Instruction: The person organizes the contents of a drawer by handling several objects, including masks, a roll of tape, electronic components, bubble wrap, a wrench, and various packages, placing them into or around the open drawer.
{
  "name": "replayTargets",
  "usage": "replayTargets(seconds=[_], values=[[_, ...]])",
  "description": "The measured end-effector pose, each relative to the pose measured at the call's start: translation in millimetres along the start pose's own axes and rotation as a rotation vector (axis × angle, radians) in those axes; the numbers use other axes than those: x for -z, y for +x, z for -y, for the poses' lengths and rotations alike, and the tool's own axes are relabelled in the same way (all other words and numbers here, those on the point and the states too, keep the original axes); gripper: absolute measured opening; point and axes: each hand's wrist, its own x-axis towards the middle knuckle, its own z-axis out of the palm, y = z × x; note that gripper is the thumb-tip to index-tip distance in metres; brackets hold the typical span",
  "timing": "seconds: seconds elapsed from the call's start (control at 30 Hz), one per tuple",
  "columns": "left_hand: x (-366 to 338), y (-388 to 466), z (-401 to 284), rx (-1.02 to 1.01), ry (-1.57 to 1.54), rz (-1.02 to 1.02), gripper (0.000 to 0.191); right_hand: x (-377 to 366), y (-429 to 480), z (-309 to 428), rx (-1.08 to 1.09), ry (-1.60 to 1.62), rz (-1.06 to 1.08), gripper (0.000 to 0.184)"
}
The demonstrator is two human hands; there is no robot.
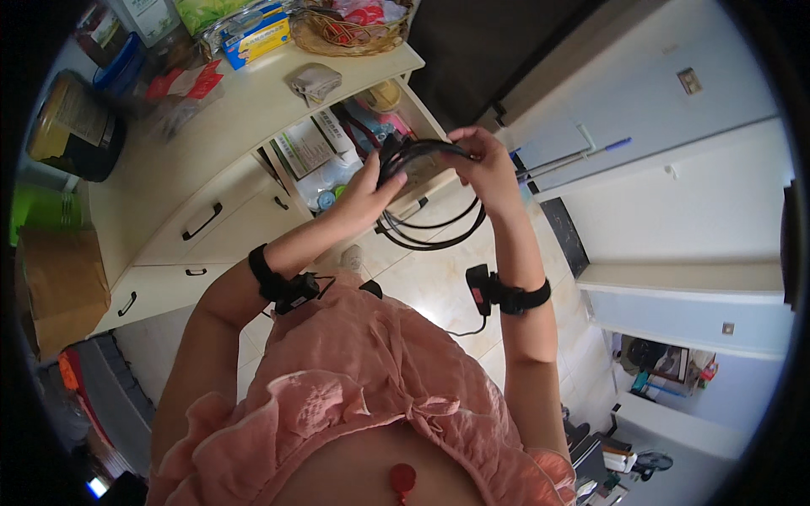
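Observation:
My left hand (370,190) grips one side of a coiled black cable (436,243), with the thumb laid over the loops. My right hand (484,164) holds the other side of the same coil, its fingers curled around the strands. Lower loops of the cable hang beneath both hands. Just behind the coil is an open drawer (433,114), holding a white box with writing (305,147), a blue cap (326,200), plastic bags and a yellowish round container (381,95). Black straps with small devices are fastened on both forearms.
A cream cabinet (243,129) carries a folded cloth (316,82), a wicker basket (348,41), a blue and yellow box (256,41) and a large jar (76,126). A brown paper bag (63,291) is at the left. White doors (683,209) are on the right, above a tiled floor (430,278).

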Motion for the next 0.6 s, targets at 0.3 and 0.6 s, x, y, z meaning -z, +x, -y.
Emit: replayTargets(seconds=[0.3, 0.6], values=[[-7, 56, 33, 0.364, -0.861, -0.468, 0.009, 9, 83, -51, 0.002, -0.378, 0.125, 0.038], [-7, 87, 95, 0.757, -0.033, -0.394, 0.023, 1, 112, -108, 0.174, -0.853, 0.398, 0.043]])
